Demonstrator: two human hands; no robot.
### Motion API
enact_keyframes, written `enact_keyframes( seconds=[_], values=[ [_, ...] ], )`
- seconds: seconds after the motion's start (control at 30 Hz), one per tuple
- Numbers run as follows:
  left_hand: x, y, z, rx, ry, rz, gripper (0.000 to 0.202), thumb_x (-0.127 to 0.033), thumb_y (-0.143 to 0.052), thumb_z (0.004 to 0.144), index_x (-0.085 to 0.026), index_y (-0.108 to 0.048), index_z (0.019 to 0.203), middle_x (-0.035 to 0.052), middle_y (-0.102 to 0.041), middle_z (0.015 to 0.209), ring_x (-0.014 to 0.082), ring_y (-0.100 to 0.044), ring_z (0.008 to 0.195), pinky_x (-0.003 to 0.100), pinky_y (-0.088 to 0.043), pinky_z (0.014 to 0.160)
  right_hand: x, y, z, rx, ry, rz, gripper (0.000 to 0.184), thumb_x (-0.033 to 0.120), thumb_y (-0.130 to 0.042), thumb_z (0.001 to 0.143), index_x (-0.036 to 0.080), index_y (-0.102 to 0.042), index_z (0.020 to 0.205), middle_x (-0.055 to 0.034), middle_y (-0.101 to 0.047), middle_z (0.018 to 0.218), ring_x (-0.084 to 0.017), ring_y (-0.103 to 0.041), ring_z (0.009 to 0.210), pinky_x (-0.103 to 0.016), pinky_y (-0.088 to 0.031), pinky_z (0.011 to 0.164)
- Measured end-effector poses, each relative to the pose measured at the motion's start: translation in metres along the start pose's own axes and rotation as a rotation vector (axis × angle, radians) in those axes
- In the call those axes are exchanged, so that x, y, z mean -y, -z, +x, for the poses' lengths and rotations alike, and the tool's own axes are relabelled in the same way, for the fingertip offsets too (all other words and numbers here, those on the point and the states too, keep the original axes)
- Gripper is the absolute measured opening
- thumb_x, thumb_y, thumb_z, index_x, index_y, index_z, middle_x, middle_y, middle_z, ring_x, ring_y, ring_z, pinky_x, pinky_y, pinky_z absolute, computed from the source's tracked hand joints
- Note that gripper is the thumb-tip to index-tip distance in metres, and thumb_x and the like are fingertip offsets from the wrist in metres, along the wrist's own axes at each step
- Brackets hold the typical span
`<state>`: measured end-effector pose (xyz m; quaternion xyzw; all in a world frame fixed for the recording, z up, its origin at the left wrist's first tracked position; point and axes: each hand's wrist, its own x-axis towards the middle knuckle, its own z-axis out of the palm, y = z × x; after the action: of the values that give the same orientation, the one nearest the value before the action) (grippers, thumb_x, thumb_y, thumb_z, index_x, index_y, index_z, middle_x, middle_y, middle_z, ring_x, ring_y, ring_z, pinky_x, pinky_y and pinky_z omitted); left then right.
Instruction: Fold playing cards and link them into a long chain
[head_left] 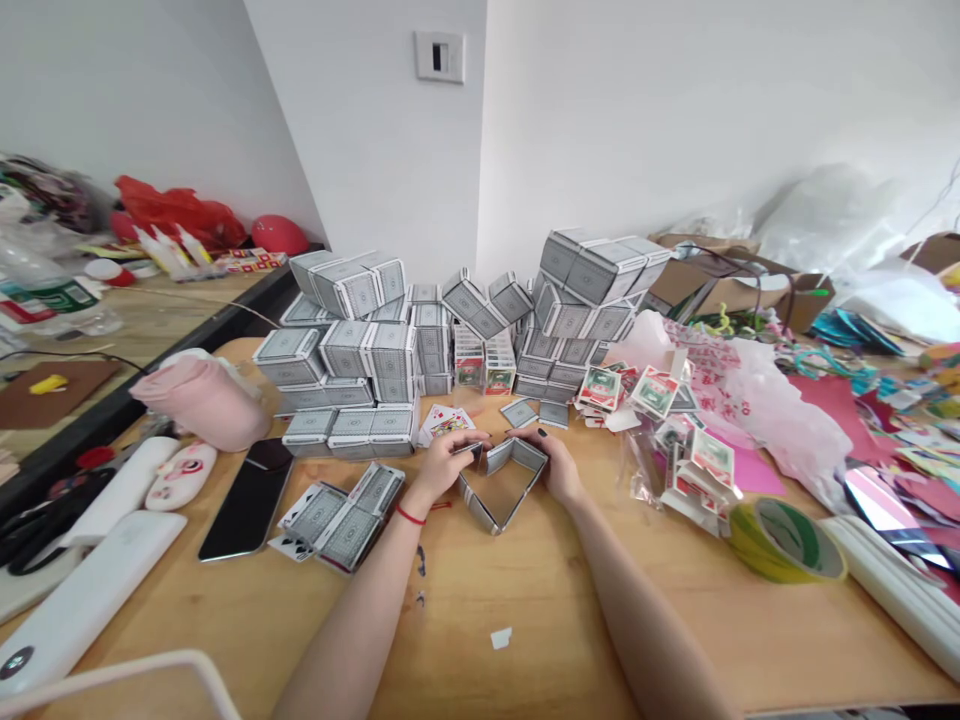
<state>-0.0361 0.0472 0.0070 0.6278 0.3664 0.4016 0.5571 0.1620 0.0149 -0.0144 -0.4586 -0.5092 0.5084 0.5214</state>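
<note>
A heart-shaped frame made of folded playing cards [501,486] stands on the wooden table [525,610] in the middle. My left hand [444,462] pinches its upper left lobe, fingers closed on the card edge. My right hand [553,462] grips the upper right lobe, fingers curled over it. A red string circles my left wrist. Behind the heart rise stacks of grey-backed card boxes [360,340], and loose face-up cards [447,421] lie just beyond my left hand.
Card blocks [345,515] and a black phone [247,498] lie to the left, beside a pink roll [202,398] and white objects. A yellow-green tape roll [784,540], plastic bags and coloured paper scraps crowd the right. A small paper scrap [500,637] lies near me.
</note>
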Motion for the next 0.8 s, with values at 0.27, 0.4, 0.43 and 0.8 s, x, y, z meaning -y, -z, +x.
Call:
enact_keyframes(
  seconds=[0.27,0.4,0.43,0.8],
  values=[
    [0.009,0.001,0.004,0.002,-0.047,0.077,0.018,-0.021,-0.057,0.068,-0.017,-0.067,0.083,0.0053,-0.069,0.081,0.0195,-0.062,0.080,0.034,-0.048,0.078,0.002,-0.001,0.002,-0.014,0.008,0.022,0.048,0.053,-0.035,0.078,0.018,-0.067,0.084,-0.0048,-0.067,0.087,-0.023,-0.059,0.083,-0.033,-0.043,0.080],
    [0.012,0.000,0.004,-0.028,-0.042,0.103,0.018,-0.028,-0.061,0.068,-0.017,-0.068,0.081,0.0059,-0.069,0.083,0.0200,-0.062,0.080,0.034,-0.048,0.078,0.003,-0.003,0.002,-0.026,-0.032,0.045,0.045,0.055,-0.043,0.075,0.018,-0.068,0.081,-0.0059,-0.068,0.081,-0.024,-0.061,0.078,-0.035,-0.045,0.075],
    [0.011,0.000,0.004,-0.035,-0.038,0.112,0.019,-0.030,-0.061,0.068,-0.018,-0.068,0.081,0.0059,-0.069,0.084,0.0198,-0.062,0.080,0.034,-0.048,0.078,0.004,-0.003,0.002,-0.019,-0.044,0.061,0.044,0.055,-0.045,0.074,0.018,-0.068,0.081,-0.0061,-0.068,0.080,-0.024,-0.061,0.077,-0.036,-0.045,0.074],
    [0.001,0.001,-0.006,0.063,-0.048,0.137,0.020,-0.020,-0.054,0.072,-0.016,-0.066,0.087,0.0074,-0.067,0.093,0.0193,-0.061,0.087,0.033,-0.046,0.082,0.012,0.009,-0.005,0.120,-0.136,0.133,0.034,0.047,-0.056,0.068,0.015,-0.067,0.063,-0.0084,-0.068,0.074,-0.023,-0.061,0.073,-0.035,-0.045,0.072]
  ],
)
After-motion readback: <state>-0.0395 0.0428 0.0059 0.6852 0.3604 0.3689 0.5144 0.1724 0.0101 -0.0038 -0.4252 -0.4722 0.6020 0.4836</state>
